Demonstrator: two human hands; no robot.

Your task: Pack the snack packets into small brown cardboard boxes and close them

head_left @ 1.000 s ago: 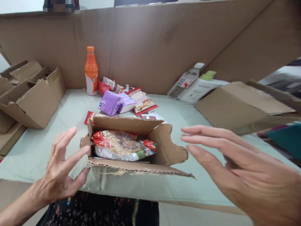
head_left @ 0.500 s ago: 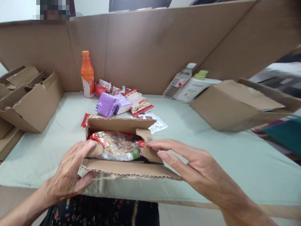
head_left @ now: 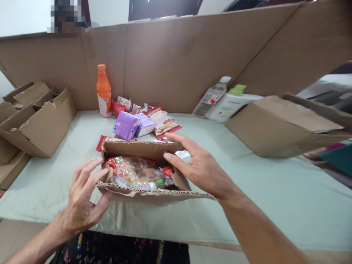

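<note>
An open cardboard box (head_left: 137, 148) stands in front of me near the table's front edge, its flaps raised. Inside lies a clear plastic food packet (head_left: 140, 170) with red ends and printed lettering; its contents are hard to make out. My left hand (head_left: 86, 196) holds the box's left side, fingers at the short flap and thumb under the near flap. At the far right corner, my right hand (head_left: 202, 167) has the far flap between thumb and index finger, the thumb on the inner side. Just behind the box lie two purple tissue packs (head_left: 125, 125).
Several snack and drink sachets (head_left: 165, 123) lie behind the tissues beside an orange bottle (head_left: 103, 93). A clear bottle (head_left: 211, 97) and a white bottle (head_left: 231, 106) lean at the back right. Cardboard boxes stand left (head_left: 51, 124) and right (head_left: 264, 128). A cardboard wall (head_left: 178, 66) closes the back.
My right hand has moved from the right short flap up and left to the far flap. The near flap has swung up toward upright. My left hand's fingers have shifted around the left flap.
</note>
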